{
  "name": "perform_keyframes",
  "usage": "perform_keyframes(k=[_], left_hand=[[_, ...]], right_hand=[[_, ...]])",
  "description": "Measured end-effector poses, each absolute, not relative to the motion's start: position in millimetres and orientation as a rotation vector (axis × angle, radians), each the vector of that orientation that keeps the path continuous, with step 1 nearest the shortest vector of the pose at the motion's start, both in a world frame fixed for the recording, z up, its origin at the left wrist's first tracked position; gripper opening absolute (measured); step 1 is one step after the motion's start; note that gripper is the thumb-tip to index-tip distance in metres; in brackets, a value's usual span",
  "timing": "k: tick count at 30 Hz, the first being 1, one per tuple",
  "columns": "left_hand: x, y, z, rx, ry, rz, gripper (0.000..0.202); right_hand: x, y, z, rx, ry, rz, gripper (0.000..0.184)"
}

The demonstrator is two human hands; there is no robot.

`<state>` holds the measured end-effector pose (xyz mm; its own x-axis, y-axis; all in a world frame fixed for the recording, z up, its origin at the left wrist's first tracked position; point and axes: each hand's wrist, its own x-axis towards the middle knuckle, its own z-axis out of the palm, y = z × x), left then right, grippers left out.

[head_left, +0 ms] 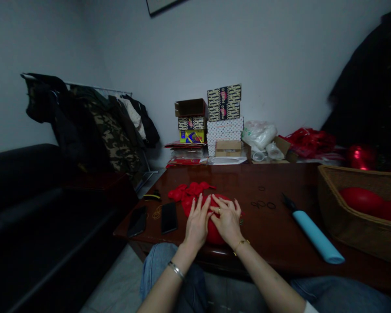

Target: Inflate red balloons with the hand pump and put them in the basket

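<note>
Both my hands rest on a red inflated balloon (213,232) at the front edge of a dark wooden table (263,226). My left hand (197,219) lies on its left side with the fingers stretched out and pressed on it. My right hand (228,219), with a ring and a bracelet, covers its right side, fingers bent towards the top of the balloon. Just behind the balloon lies a heap of flat red balloons (189,191). Whether the fingers pinch the balloon's neck is hidden.
Two dark phones (168,217) (137,221) and rubber bands lie to the left. A light-blue hand pump (314,234) lies to the right, beside a wicker basket (352,221) with red balloons. Boxes and bags stand at the far edge. A black sofa and a clothes rack are left.
</note>
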<state>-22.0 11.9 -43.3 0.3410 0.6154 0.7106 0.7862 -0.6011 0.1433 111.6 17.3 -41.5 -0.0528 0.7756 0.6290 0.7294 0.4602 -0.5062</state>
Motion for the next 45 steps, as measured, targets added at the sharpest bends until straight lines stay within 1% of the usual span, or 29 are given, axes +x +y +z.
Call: perform_keyframes(k=[3, 7, 13, 23, 33, 39, 45], left_hand=[[-31.5, 14.1, -39.9, -2.487, -1.134, -1.1, 0.05], [-39.5, 18.5, -38.0, -2.595, -1.047, -1.196, 0.041], [-38.4, 18.9, -39.0, -2.578, -1.034, -1.366, 0.029], [-41.2, 16.3, -26.6, -2.413, -0.676, -1.139, 0.028], [-47.4, 25.2, -32.6, -2.435, -0.563, -1.092, 0.038], [-50.2, 28.3, -31.7, -2.512, -0.547, -1.121, 0.036], [-46.9, 24.6, -27.1, -2.467, -0.571, -1.102, 0.03]], right_hand=[[112.6, 15.4, -39.0, -1.284, -1.818, 0.049, 0.018], [113.5, 13.8, -36.4, -1.267, -1.853, 0.054, 0.013], [116.4, 13.5, -35.3, -1.246, -1.854, 0.115, 0.015], [118.5, 12.0, -36.4, -1.237, -1.814, 0.184, 0.015], [119.5, 12.4, -37.5, -1.227, -1.826, 0.272, 0.016], [121.4, 11.7, -34.3, -1.24, -1.827, 0.311, 0.015], [121.5, 11.7, -33.2, -1.243, -1.812, 0.352, 0.014]])
